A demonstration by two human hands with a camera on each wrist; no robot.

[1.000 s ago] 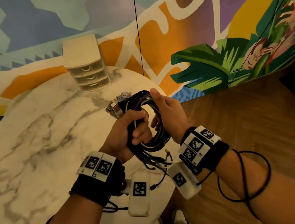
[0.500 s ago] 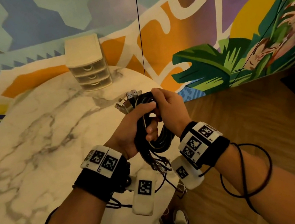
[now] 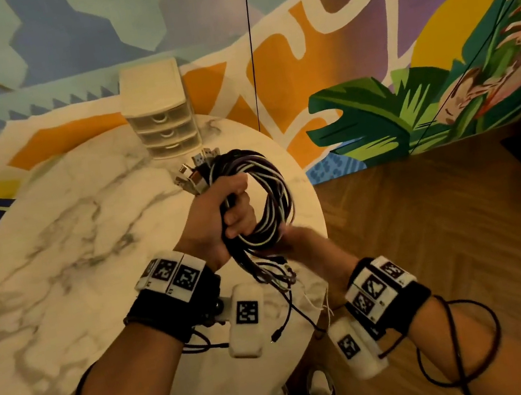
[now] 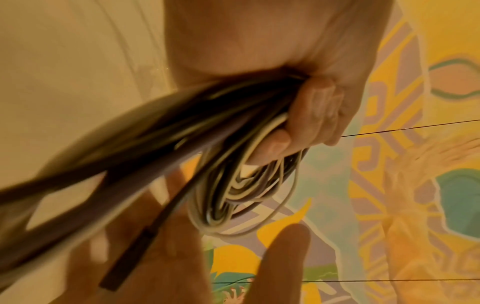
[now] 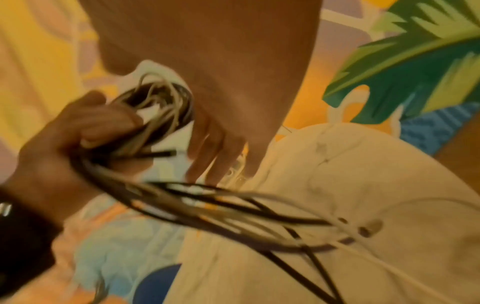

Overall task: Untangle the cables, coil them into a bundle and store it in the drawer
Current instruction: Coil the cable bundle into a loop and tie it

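A coil of black and white cables [image 3: 272, 191] hangs above the right side of the marble table [image 3: 51, 241]. My left hand [image 3: 234, 207] grips one side of it in a fist, and the metal plug ends [image 3: 197, 172] stick out above the knuckles. In the left wrist view the fingers [image 4: 311, 115] wrap the cable strands [image 4: 233, 185]. Loose cable tails [image 3: 274, 276] dangle below the fist. My right hand [image 3: 298, 243] is just under the coil with its fingers [image 5: 215, 160] straight beside the tails [image 5: 233, 205], holding nothing.
A small cream three-drawer unit [image 3: 162, 120] stands at the table's far edge against the painted wall, all drawers closed. A thin black cord [image 3: 252, 59] hangs down the wall behind it. Wooden floor [image 3: 433, 236] lies to the right of the table; my shoes [image 3: 318, 392] show below.
My right hand has let go of the coil's upper right side and dropped below it, near the dangling tails. The left hand keeps its grip, and the loop has opened wider.
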